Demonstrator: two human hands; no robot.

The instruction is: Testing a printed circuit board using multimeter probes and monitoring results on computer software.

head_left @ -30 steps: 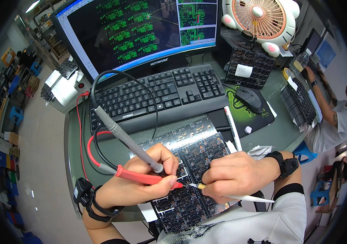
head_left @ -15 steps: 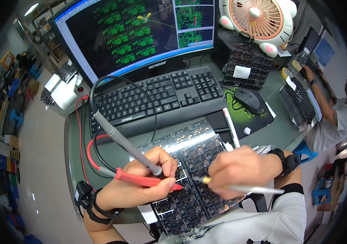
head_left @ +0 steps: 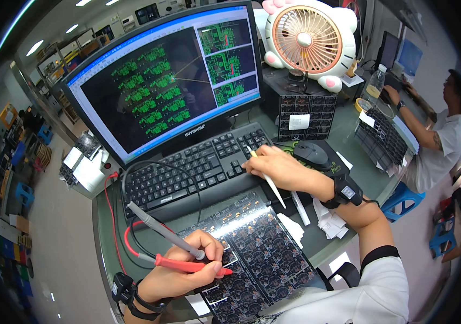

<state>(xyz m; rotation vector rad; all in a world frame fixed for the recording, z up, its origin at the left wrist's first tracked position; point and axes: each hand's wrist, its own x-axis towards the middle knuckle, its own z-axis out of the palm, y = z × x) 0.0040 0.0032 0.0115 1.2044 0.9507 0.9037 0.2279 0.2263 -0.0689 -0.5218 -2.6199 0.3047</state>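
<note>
My left hand (head_left: 187, 270) is closed around two test probes, a red one (head_left: 179, 263) and a grey one (head_left: 157, 224). The red probe's tip points down at a dark panel of circuit boards (head_left: 273, 245) lying at the desk's front edge; whether it touches cannot be made out. My right hand (head_left: 281, 168) rests over the right part of the black keyboard (head_left: 209, 162), fingertips at its keys. Between its fingers is a slim brush with a pale handle (head_left: 274, 191); its bristle end is hard to see.
Behind the keyboard stands a monitor (head_left: 95, 110) with green board layouts. A mouse (head_left: 311, 155), a white marker (head_left: 300, 208) and paper scraps (head_left: 330, 218) lie to the right. Further back are an upright board panel (head_left: 316, 110) and a fan (head_left: 308, 40). Another person (head_left: 435, 143) sits at right.
My right hand has gone from above the circuit boards up to the keyboard, carrying the brush. My left hand still holds both probes over the panel. The view has shifted.
</note>
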